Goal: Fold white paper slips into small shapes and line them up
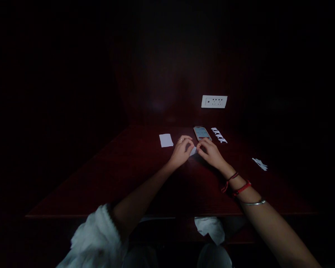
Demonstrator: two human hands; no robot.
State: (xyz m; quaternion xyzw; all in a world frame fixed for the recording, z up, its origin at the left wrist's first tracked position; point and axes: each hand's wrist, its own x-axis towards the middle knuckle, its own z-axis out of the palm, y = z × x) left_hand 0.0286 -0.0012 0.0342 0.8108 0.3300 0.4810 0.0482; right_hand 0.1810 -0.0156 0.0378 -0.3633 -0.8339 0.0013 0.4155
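Note:
Between my two hands, just above the dark red table, is a small piece of white paper [193, 151]. My left hand [182, 149] pinches its left side with thumb and finger, a ring showing on that hand. On the other side my right hand [210, 152] pinches the paper's right edge, its fingers curled; bracelets sit on that wrist. The fingers hide part of the paper, so its full shape cannot be made out. Just beyond my right hand lies a phone [202, 133] with a lit screen. White paper sheets [166, 140] lie flat beyond my left hand.
A row of folded white paper pieces [219, 135] lies right of the phone. Thin paper strips [259, 164] rest farther right on the table [114, 182]. A white socket panel [214, 101] is on the back wall. The surroundings are very dark.

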